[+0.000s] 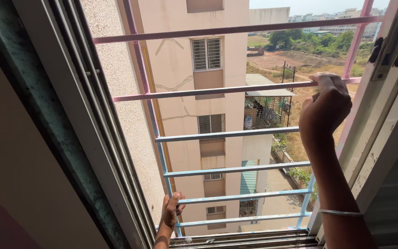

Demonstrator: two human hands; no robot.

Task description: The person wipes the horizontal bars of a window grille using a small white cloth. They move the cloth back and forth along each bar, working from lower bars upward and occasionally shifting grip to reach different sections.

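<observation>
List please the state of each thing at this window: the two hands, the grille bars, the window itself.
right hand: closed around a pink bar
left hand: gripping the upright blue bar low down
grille bars: upper ones pink, lower ones blue
window frame: open, the grille exposed
bangle: worn on the right wrist

The right hand is raised high, with the arm stretched up from the lower right corner. Its fingers are curled closed into a fist-like grip, the knuckles at the top and the back of the hand turned toward the camera. The wrist is straight, and the forearm goes steeply down; a thin bangle sits around the forearm. The left hand is low, near the bottom edge. Only the hand and a short part of the forearm show. Its fingers point up and bend a little, closing in a grip.
</observation>
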